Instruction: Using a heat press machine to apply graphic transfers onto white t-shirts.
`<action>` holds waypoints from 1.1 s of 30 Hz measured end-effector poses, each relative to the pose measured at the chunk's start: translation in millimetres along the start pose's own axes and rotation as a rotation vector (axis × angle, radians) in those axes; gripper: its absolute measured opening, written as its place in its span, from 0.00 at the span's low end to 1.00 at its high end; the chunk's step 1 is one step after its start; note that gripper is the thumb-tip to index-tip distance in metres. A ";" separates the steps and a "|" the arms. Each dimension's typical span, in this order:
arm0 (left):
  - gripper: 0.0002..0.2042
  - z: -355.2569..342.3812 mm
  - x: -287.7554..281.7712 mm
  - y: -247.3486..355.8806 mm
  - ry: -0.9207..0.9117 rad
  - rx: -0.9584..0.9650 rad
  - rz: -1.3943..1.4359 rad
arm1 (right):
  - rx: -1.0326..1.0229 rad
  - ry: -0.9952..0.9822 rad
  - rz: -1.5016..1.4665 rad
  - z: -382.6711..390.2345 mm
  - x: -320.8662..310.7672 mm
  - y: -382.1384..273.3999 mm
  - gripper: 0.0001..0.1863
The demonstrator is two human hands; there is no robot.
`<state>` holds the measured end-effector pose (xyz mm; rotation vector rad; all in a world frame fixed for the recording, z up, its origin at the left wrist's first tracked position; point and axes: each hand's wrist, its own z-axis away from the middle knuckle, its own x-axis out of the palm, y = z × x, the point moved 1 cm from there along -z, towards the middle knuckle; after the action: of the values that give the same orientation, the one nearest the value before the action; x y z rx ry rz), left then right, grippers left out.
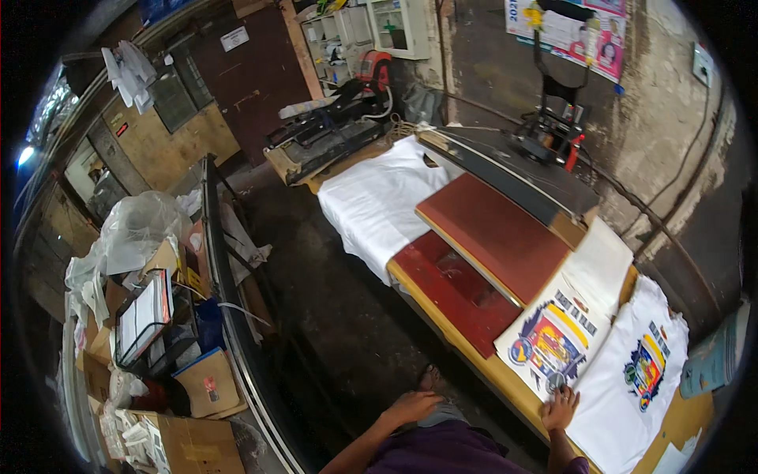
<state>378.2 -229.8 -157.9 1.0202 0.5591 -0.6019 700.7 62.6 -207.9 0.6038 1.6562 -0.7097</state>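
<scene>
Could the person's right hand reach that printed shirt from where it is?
Probably yes: the right hand is at the near edge of the printed sheet, right next to the shirt, and nothing seems to stand between hand and shirt.

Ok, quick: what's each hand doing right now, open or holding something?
Left hand: loosely open, nothing visibly held, near the grey cloth garment.
Right hand: fingers at the lower edge of a white, multicolour-printed sheet; closed or not cannot be told.
</scene>
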 end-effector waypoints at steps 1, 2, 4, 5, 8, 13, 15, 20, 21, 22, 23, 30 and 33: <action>0.18 -1.8 -9.6 -3.4 0.005 -0.014 -0.001 | 0.001 -0.007 0.021 -0.6 -2.6 -2.4 0.28; 0.18 -5.2 -19.1 -7.3 -0.046 0.009 0.018 | -0.008 -0.012 -0.002 -2.4 -3.5 -2.4 0.29; 0.19 -19.5 -47.6 -22.6 -0.083 0.034 0.023 | -0.006 -0.080 0.093 -4.2 2.8 1.2 0.28; 0.19 -25.5 -61.3 -33.1 -0.116 0.031 0.043 | 0.052 -0.169 0.020 -7.4 -1.5 -0.9 0.32; 0.17 -47.4 -96.7 -71.7 0.039 0.106 0.027 | -0.006 -0.254 0.279 6.2 15.6 24.3 0.38; 0.14 -86.3 -191.0 -125.8 0.185 0.067 -0.048 | 0.308 -0.412 0.045 -39.7 -18.6 -27.7 0.36; 0.13 -112.7 -223.2 -151.6 0.353 0.197 0.018 | 0.419 -0.278 0.066 -50.3 -11.9 -42.7 0.36; 0.11 -186.3 -317.6 -192.7 0.477 0.314 0.184 | 0.470 -0.048 0.069 -79.0 0.3 -137.0 0.27; 0.11 -206.7 -335.0 -202.8 0.520 0.348 0.255 | 0.448 -0.073 0.045 -84.8 1.8 -162.2 0.25; 0.11 -230.8 -352.6 -217.9 0.490 0.346 0.328 | 0.383 -0.022 -0.049 -91.0 10.1 -185.6 0.23; 0.11 -258.3 -368.6 -235.7 0.457 0.339 0.404 | 0.316 0.028 -0.139 -97.1 19.1 -210.2 0.22; 0.14 -452.4 -501.1 -321.5 0.718 0.582 0.015 | 0.073 -0.239 -0.267 -206.8 71.5 -405.2 0.14; 0.19 -519.2 -548.7 -328.0 0.600 0.520 -0.311 | -0.070 -0.276 -0.316 -300.4 52.0 -487.8 0.14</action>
<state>-313.2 215.7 -200.4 1.6418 1.1403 -0.7359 139.2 -49.6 -153.7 0.1830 1.5238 -0.9150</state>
